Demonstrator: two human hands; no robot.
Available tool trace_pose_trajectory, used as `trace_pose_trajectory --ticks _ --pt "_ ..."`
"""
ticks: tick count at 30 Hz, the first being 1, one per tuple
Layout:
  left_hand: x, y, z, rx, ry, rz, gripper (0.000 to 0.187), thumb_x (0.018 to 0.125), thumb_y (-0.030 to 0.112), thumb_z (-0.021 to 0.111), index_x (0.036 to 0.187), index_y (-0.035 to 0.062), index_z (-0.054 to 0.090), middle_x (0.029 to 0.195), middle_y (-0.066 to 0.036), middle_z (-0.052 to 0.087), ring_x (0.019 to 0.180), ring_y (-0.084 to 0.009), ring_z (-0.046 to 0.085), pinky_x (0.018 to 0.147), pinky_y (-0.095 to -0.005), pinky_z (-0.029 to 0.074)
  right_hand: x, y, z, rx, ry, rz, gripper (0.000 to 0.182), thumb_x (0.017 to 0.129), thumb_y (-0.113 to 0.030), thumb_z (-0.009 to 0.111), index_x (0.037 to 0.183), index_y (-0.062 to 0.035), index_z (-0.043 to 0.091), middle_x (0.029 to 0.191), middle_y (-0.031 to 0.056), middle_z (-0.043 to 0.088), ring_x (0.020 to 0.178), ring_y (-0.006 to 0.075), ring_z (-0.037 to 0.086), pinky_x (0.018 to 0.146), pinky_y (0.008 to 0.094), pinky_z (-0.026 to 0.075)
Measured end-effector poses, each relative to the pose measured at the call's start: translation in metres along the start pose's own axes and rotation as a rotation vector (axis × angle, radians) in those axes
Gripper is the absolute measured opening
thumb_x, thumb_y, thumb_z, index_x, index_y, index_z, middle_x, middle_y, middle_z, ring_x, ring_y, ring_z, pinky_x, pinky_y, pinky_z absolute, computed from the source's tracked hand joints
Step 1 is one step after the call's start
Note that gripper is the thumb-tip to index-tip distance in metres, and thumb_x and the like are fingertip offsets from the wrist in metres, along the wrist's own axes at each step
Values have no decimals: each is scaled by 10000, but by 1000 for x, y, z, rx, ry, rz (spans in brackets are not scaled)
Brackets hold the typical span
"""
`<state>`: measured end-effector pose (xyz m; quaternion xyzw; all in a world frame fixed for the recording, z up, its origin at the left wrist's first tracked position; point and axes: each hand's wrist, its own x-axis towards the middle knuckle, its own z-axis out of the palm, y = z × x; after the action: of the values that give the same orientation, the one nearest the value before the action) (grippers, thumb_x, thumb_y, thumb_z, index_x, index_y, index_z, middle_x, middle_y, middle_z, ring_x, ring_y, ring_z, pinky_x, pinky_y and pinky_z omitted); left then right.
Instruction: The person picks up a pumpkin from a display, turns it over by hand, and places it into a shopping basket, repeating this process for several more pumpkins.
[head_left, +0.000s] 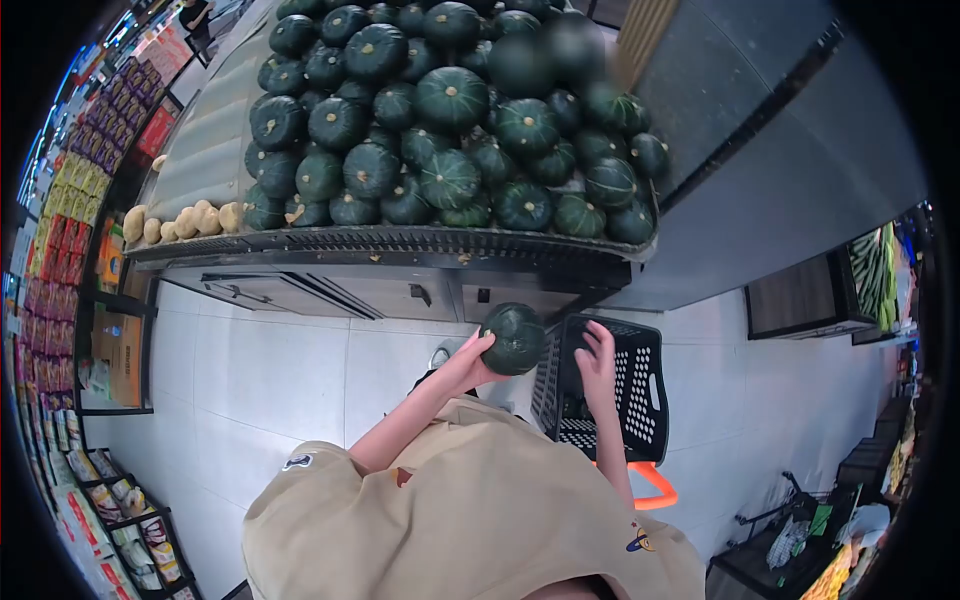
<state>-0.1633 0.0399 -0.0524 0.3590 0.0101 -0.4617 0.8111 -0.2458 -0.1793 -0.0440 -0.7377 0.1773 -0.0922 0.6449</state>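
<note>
A round dark green pumpkin (513,338) rests in my left hand (474,362), whose fingers wrap its left side. My right hand (597,348) is raised to the right of it, apart from the pumpkin, with fingers spread and nothing in them. Beneath my right hand stands a black shopping basket (652,420) with round holes in its walls and an orange handle (655,487). What lies in its bottom is mostly hidden by my forearm. Ahead, a heap of similar green pumpkins (452,97) fills the display stand.
The stand's black front edge (400,240) runs across in front of me, with potatoes (200,220) at its left end. A grey pillar (740,150) rises on the right. Shelves of packaged goods (65,240) line the left. Green vegetables (873,275) sit far right.
</note>
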Motion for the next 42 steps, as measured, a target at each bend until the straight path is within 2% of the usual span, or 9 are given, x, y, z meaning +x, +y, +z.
trace_pose_trajectory --ticks 2,5,8,17,23,25,30,32,42 --pt "-2 26 0 -83 -30 -14 529 896 476 381 1287 120 394 1197 -119 522 1027 -265 557 759 -332 493 25 -35 39 238 -325 10 635 758 26 512 1334 -98 276 1341 86 331 1236 237 362 998 370 318" --pt "-1 62 -16 -156 -98 -59 636 877 584 289 1287 111 404 1210 -124 512 1028 -269 548 762 -334 498 45 -80 93 252 -504 -162 916 612 -165 756 1357 -101 227 1317 91 342 1218 210 370 994 348 337" --pt "-6 95 -29 -432 -146 -89 657 876 596 276 1311 114 378 1248 -125 478 1059 -278 535 788 -364 500 59 -98 135 166 -452 -166 1009 521 -133 810 1350 -115 235 1304 106 374 1219 217 386 969 343 362" --pt "-22 167 -66 69 -128 -9 664 890 594 255 1367 132 273 1337 -95 390 1187 -238 444 871 -389 466 94 -111 210 101 -305 -379 992 474 -170 825 1302 -64 290 1215 101 452 1126 213 471 947 347 395" --pt "-27 193 -57 332 96 297 484 867 255 503 1285 94 319 1209 -85 450 1128 -165 453 889 -342 441 107 -135 216 -226 -312 -450 957 460 -200 827 1273 -63 342 1151 129 488 1066 267 516 917 355 418" --pt "-27 195 -60 756 155 495 574 777 164 576 1285 82 320 1197 -82 450 1115 -172 445 930 -327 384 111 -141 218 -283 -344 -488 954 465 -207 827 1275 -66 343 1163 133 476 1073 281 506 921 362 413" --pt "-17 177 -66 302 186 521 597 795 275 573 1282 36 325 1209 -102 454 1139 -187 439 972 -342 345 116 -157 219 -331 -426 -503 959 479 -221 830 1286 -74 334 1216 139 422 1115 298 464 935 382 395" --pt "-25 187 -54 -165 74 299 615 835 388 492 1300 24 317 1258 -120 437 1180 -207 425 1002 -365 337 121 -163 220 -291 -447 -515 969 479 -239 836 1288 -78 329 1240 144 387 1135 308 438 943 394 385" --pt "-20 172 -50 23 174 311 701 851 524 352 1360 52 250 1353 -159 351 1237 -270 387 1010 -426 348 143 -150 212 -225 -582 -670 978 483 -278 855 1276 -86 316 1284 166 378 1164 344 422 952 411 391"
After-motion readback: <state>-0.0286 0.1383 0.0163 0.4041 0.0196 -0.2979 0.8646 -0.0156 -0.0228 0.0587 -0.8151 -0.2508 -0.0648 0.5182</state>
